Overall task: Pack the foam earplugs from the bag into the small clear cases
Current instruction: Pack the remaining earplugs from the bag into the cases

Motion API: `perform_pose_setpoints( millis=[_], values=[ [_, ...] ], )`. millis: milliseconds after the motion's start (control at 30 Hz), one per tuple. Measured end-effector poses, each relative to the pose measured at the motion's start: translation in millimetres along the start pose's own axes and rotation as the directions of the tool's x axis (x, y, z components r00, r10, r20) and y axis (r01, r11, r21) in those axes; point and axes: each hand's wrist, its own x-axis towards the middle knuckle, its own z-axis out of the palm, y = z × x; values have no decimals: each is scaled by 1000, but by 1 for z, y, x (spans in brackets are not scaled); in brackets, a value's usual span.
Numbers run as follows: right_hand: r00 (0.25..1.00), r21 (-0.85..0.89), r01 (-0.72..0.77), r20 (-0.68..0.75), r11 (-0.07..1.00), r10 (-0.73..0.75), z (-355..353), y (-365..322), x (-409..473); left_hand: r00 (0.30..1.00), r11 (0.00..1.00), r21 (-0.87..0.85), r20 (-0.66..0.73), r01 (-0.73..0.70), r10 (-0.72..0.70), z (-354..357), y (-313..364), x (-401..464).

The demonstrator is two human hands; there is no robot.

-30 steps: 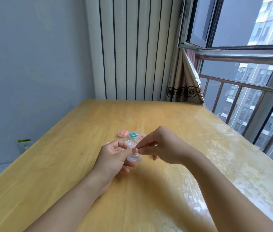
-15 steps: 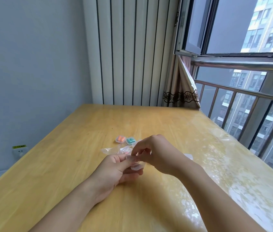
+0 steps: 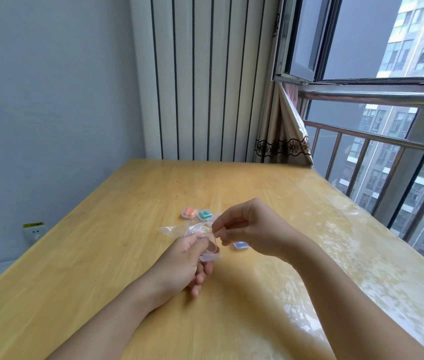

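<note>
Two hands (image 3: pixel 179 258) (image 3: pixel 255 229) on clear case (image 3: pixel 209 252)

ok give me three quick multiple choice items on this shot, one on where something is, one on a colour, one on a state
1. Where does the small clear case with orange earplugs lie?
A. on the wooden table beyond the hands
B. on the window sill
C. on the floor

2. What colour are the earplugs in the small clear case right beside the orange one?
A. yellow
B. teal green
C. black

3. What is the left hand doing?
A. lying flat on the table
B. hanging empty, off the table
C. gripping a small clear plastic case

Key: 1 A, it rests on the light wooden table past the crumpled clear plastic bag. 2 B, teal shows through its lid. 3 C, its fingers curl round the small clear plastic case, while the right hand pinches at its top.
</note>
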Motion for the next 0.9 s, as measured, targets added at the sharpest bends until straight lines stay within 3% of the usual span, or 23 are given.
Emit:
perform_pose_setpoints(
  millis=[133,467,633,900],
  values=[
    [1000,27,20,17,999,-20,-1,-3,-1,999,1000,-7,-26,-29,29,2,-3,0],
    [988,-14,31,-150,999,-33,11,-9,-2,990,988,-84,-57,-132,128,-1,-3,2],
    [991,-66,15,-132,998,-23,19,-8,-2,990,989,-94,-84,-117,109,-1,-3,4],
    [988,-209,44,-134,977,-73,29,-12,-4,973,977,-15,-91,-213,211,2,-8,1]
  ],
)
